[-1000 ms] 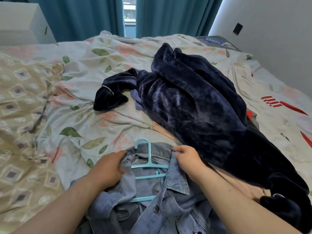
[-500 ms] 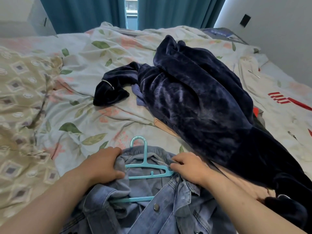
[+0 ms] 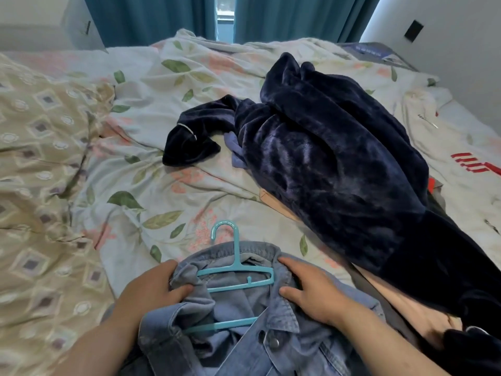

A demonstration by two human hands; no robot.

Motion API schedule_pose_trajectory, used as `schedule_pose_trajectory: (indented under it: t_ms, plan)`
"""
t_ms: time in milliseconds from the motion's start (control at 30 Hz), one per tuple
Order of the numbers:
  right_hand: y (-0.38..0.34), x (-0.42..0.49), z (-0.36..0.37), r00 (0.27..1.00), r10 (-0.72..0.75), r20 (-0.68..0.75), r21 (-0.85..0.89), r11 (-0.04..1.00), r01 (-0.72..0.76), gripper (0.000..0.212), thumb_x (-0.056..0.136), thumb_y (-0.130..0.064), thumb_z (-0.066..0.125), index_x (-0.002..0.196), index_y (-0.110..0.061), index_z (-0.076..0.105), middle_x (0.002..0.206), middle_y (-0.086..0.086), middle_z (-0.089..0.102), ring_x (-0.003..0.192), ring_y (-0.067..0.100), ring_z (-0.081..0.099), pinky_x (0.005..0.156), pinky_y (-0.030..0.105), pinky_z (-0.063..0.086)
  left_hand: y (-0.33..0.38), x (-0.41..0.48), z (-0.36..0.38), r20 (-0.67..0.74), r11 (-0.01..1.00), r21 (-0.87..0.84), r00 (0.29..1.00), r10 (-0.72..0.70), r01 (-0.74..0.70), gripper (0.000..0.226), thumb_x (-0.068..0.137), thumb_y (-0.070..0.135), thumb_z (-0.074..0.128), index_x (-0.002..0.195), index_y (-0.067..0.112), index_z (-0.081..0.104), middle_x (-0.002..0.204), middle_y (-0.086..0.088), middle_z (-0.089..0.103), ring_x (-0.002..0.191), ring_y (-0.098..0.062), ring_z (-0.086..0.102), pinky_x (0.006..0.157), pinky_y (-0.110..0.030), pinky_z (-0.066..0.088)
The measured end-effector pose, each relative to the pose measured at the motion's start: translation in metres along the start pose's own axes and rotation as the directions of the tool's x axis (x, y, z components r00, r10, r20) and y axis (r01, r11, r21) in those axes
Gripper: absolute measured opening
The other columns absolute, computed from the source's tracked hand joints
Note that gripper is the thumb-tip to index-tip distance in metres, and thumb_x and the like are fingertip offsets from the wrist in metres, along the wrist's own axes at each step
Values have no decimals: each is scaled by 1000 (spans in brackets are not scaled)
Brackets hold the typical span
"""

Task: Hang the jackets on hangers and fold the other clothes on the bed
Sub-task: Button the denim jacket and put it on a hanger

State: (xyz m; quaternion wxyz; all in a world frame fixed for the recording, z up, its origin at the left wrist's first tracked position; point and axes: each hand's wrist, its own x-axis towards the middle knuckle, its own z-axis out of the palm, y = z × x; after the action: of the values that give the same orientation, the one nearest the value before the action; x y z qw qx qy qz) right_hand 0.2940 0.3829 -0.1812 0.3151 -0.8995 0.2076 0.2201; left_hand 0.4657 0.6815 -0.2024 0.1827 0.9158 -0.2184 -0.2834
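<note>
Floral bedding, pale with green leaves and pink blooms, is lying rumpled across the bed beyond the denim jacket. A beige quilt with a diamond print is spreading out to the jacket's left. To the jacket's right and beyond it, a large navy plush garment is sprawling in a heap, one sleeve trailing out toward the left. A white garment with red stripes is lying further right, past the navy one. A tan garment is showing from under the navy heap, just beside the jacket's right shoulder. Teal curtains are hanging well beyond the jacket, at the far side of the bed.

The denim jacket is lying on the near edge of the bed, front up and open, collar pointing away from the person. The left hand is gripping the jacket's left collar, fingers and thumb curled round a bunch of the fabric. The right hand is resting on the right collar with fingers spread and fairly straight, pressing the cloth down rather than clutching it. A turquoise plastic hanger is sitting inside the jacket between the two hands, its hook sticking out past the collar onto the bedding and its lower bar partly covered by denim.
</note>
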Motion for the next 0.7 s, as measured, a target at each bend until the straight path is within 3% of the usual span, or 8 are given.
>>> schedule_pose_trajectory:
  t_ms: [67, 167, 233, 400, 500, 700]
  plan:
    - [-10, 11, 13, 994, 29, -110, -34, 999, -33, 63, 84, -49, 65, 139, -41, 37, 139, -9, 54, 130, 20, 47, 105, 36, 36, -2, -1, 10, -43, 1000, 19, 999, 9, -8, 29, 84, 54, 59, 79, 29, 44, 73, 6, 57, 67, -9, 54, 63, -29, 44]
    - [-12, 14, 23, 976, 41, -212, -15, 999, -45, 53, 80, -49, 68, 126, -42, 43, 121, -11, 62, 117, 21, 54, 96, 37, 37, 0, -7, 23, -183, 999, -13, 982, 42, -45, 34, 89, 56, 53, 76, 26, 43, 69, 5, 54, 64, -10, 52, 60, -31, 42]
    - [-7, 11, 25, 970, 44, -239, 52, 998, -32, 49, 77, -47, 71, 120, -43, 46, 112, -14, 64, 112, 19, 57, 96, 36, 39, 4, -9, 26, -247, 998, -18, 967, 60, -67, 35, 91, 57, 49, 76, 26, 44, 68, 6, 53, 64, -11, 52, 60, -33, 42]
    - [-9, 11, 26, 969, 41, -244, 100, 995, -17, 41, 75, -46, 70, 103, -50, 42, 93, -22, 59, 101, 15, 57, 92, 38, 42, 3, -7, 26, -245, 997, -22, 968, 62, -69, 37, 92, 58, 44, 71, 28, 40, 65, 4, 51, 61, -10, 50, 57, -33, 40]
    - [-9, 7, 27, 976, 58, -209, 100, 994, -38, 40, 74, -48, 67, 103, -50, 41, 94, -23, 59, 97, 12, 55, 91, 38, 43, 1, -8, 32, -199, 998, -42, 979, 42, -52, 40, 90, 62, 40, 70, 26, 44, 66, 1, 52, 60, -8, 50, 58, -30, 41]
    - [-40, 9, 6, 974, 37, -224, -104, 993, -62, 46, 72, -60, 58, 113, -52, 37, 107, -18, 56, 101, 6, 51, 90, 28, 42, 1, 7, 8, -106, 999, 33, 994, 30, -27, 25, 90, 55, 45, 82, 32, 49, 78, 8, 55, 77, -12, 55, 75, -25, 46]
